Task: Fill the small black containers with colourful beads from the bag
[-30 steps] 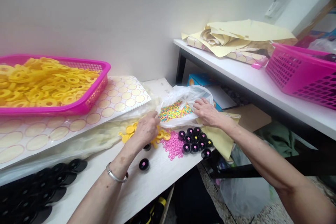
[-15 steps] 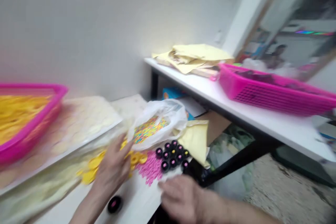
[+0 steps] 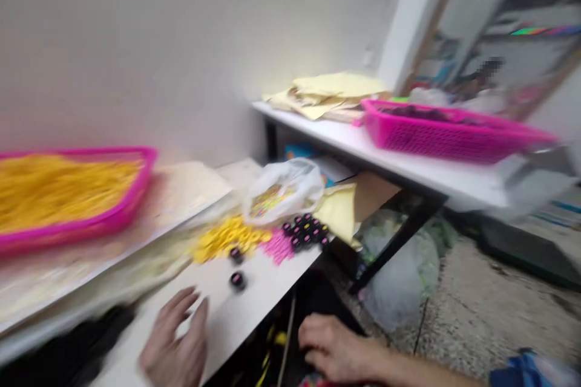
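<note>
Facing up — black cap (image 3: 237, 281) near left hand (image 3: 170, 346).

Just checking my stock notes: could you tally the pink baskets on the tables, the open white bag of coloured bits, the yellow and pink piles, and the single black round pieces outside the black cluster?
Pink baskets: 2
Open white bag: 1
Yellow pile: 1
Pink pile: 1
Single black round pieces: 2
Total: 7

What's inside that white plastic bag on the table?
Small, mixed-colour pieces show through the opening of the white bag. Its crumpled plastic covers the rest, so I can't tell how deep they go or what lies beneath.
</note>
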Demonstrator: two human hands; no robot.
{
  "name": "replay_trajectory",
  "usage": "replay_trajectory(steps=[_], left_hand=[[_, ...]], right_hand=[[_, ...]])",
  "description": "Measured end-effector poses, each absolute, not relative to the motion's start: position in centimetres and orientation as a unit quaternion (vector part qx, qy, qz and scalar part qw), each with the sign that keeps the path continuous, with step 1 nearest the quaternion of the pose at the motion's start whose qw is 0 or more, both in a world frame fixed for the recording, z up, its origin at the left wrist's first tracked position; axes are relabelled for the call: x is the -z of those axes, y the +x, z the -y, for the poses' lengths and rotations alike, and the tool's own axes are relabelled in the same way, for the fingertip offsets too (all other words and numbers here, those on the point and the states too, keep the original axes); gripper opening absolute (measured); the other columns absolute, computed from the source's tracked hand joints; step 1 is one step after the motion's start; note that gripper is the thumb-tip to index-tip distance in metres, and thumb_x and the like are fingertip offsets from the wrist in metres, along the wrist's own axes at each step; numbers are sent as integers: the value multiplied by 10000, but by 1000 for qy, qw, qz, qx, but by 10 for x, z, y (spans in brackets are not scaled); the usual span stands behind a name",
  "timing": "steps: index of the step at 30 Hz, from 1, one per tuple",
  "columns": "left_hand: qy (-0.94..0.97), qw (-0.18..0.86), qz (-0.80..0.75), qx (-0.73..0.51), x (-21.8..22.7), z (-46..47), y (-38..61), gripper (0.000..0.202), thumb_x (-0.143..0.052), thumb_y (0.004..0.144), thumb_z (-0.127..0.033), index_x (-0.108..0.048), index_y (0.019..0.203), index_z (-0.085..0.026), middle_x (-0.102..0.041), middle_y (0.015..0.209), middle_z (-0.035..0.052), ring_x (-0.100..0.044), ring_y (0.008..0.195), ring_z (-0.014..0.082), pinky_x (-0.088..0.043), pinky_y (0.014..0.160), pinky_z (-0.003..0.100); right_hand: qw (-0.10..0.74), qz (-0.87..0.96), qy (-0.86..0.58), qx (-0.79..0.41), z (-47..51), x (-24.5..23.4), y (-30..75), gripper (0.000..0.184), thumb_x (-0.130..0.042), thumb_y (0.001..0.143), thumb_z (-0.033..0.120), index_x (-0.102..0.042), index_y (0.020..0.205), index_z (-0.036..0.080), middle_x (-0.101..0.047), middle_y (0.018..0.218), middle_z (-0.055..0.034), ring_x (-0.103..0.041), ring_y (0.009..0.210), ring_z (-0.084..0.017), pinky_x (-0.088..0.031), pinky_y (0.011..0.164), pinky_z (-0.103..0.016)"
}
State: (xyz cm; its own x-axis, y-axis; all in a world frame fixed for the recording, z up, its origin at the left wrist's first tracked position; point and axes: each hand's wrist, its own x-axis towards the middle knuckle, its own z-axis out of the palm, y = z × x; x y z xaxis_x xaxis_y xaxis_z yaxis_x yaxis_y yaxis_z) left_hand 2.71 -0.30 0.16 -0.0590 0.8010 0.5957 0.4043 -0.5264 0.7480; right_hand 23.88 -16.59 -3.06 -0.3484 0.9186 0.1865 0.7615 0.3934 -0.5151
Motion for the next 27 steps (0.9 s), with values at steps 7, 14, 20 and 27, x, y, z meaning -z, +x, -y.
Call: replay_trajectory(steps=[7, 14, 20, 27], left_hand=[[619, 275, -523, -517, 12, 51, -39, 283, -587, 679, -442, -627, 683, -163, -606, 853, 71, -554, 696, 188, -448, 575, 261], [646, 320, -527, -450, 4, 54, -65, 214, -545, 684, -372, -614, 690, -170, -576, 836, 62, -520, 697, 193, -419, 590, 288], [654, 360, -516, -420, 17, 51, -59, 217, -544, 698, -382, -595, 681, -172, -563, 794, 42, -483, 655, 176, -397, 610, 291], [653, 386, -524, -387, 28, 31, -34, 260, -532, 671, -409, -596, 724, -162, -563, 776, 45, -498, 668, 187, -417, 656, 305]], right_hand=[[358, 781, -467, -207, 136, 16, 195, 160, -445, 792, 81, -537, 887, 170, -555, 982, -88, -512, 911, -171, -444, 796, -302], [378, 733, -547, -143, 70, 25, 173, 41, -444, 796, 140, -450, 789, 180, -503, 768, -20, -482, 649, -134, -396, 600, -269], [364, 725, -571, -129, 42, 36, 177, 111, -471, 803, 210, -422, 707, 182, -463, 663, 8, -449, 593, -122, -326, 561, -252], [440, 702, -538, -153, 35, 45, 185, 118, -458, 753, 165, -414, 644, 176, -422, 615, 14, -394, 555, -100, -304, 540, -237]])
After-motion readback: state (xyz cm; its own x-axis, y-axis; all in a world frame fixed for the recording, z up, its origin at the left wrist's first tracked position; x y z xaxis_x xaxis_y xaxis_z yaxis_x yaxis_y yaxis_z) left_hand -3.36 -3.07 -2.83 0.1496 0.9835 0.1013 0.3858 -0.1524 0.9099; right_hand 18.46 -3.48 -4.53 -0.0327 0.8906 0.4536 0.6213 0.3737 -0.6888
